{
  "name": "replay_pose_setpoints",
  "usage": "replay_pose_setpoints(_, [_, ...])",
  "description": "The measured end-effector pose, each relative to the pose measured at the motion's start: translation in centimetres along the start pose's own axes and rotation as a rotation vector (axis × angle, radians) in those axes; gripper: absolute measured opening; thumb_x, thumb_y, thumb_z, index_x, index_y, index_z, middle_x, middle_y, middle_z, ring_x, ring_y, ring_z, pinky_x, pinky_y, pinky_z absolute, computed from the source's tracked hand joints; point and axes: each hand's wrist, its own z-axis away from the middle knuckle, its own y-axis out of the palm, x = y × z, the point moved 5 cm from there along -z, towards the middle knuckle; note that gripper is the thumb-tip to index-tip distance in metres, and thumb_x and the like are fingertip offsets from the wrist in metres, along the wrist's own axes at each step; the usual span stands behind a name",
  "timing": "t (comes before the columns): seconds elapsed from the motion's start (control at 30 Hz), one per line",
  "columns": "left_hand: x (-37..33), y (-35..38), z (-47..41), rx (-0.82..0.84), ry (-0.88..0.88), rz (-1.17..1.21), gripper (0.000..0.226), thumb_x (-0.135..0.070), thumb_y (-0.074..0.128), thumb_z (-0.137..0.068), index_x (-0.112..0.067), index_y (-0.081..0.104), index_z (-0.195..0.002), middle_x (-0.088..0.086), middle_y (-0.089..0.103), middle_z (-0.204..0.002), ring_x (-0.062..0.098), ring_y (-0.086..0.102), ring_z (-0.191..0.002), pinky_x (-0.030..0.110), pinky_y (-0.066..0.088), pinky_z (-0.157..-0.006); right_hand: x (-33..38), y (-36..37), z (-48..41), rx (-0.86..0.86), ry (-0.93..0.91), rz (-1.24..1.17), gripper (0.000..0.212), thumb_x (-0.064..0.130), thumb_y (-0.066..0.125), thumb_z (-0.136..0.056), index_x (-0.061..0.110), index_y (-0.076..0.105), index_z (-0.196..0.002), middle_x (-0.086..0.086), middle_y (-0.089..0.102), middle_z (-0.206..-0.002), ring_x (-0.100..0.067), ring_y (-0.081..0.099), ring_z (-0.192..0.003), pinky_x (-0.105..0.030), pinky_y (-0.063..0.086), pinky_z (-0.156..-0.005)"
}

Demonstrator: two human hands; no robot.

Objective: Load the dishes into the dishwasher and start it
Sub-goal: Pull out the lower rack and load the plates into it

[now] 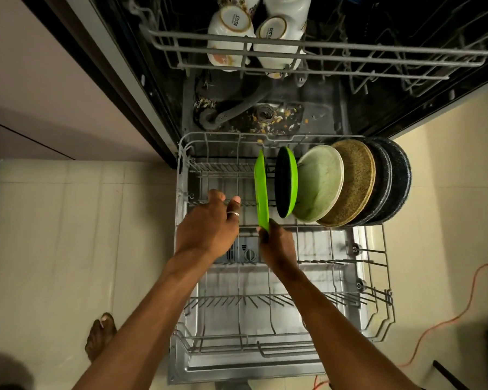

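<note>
While the grey wire lower rack (372, 313) is pulled out over the open dishwasher door, a thin bright-green plastic plate (261, 190) is held on edge, upright, above the rack's far row of tines. Its near rim is pinched by the right hand (276, 246), whose grip is closed on it. The left hand (209, 226), a silver ring on one finger, is held just left of the plate with fingers loosely curled and nothing in its grip.

To the right of the held plate, a row of dishes stands slotted and leaning: a green plate with a dark face (286, 181), a pale cream plate (320, 184), a speckled brown plate (352, 182) and two dark speckled plates (392, 178).

In the upper rack (378, 52), white ceramic mugs (231, 38) are seen upside down; "SISTA" can be read on their bases.
</note>
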Motion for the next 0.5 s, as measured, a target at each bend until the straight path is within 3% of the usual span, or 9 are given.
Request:
replay_pose_setpoints(0.13, [0.6, -0.1, -0.1, 0.001, 0.000, 0.012, 0.051, -0.055, 0.027, -0.103, -0.017, 0.046, -0.132, 0.007, 0.072, -0.099, 0.030, 0.068, -0.093, 0.039, 0.051, -0.077, 0.1, 0.6, -0.4, -0.011, -0.008, 0.040, 0.021, 0.018, 0.051, -0.103, 0.005, 0.063, -0.115, -0.021, 0.072, -0.094, -0.040, 0.068, -0.087, -0.045, 0.055, -0.074])
replay_pose_setpoints(0.3, [1.3, 0.1, 0.3, 0.019, -0.004, 0.013, 0.050, -0.057, 0.027, -0.103, -0.019, 0.046, -0.131, 0.006, 0.071, -0.108, 0.029, 0.068, -0.095, 0.043, 0.055, -0.083, 0.9, 0.4, -1.2, 0.003, 0.006, 0.070, 0.025, 0.019, 0.049, -0.104, 0.002, 0.061, -0.118, -0.025, 0.071, -0.100, -0.041, 0.067, -0.094, -0.042, 0.052, -0.077])
replay_pose_setpoints(0.5, [2.3, 0.2, 0.6, 0.016, -0.003, -0.015, 0.047, -0.056, 0.029, -0.103, -0.020, 0.046, -0.128, 0.005, 0.071, -0.099, 0.024, 0.064, -0.083, 0.035, 0.048, -0.071, 2.6, -0.8, -2.5, 0.116, 0.041, 0.202, 0.034, 0.024, 0.042, -0.108, -0.003, 0.056, -0.124, -0.024, 0.066, -0.119, -0.038, 0.062, -0.113, -0.036, 0.049, -0.086])
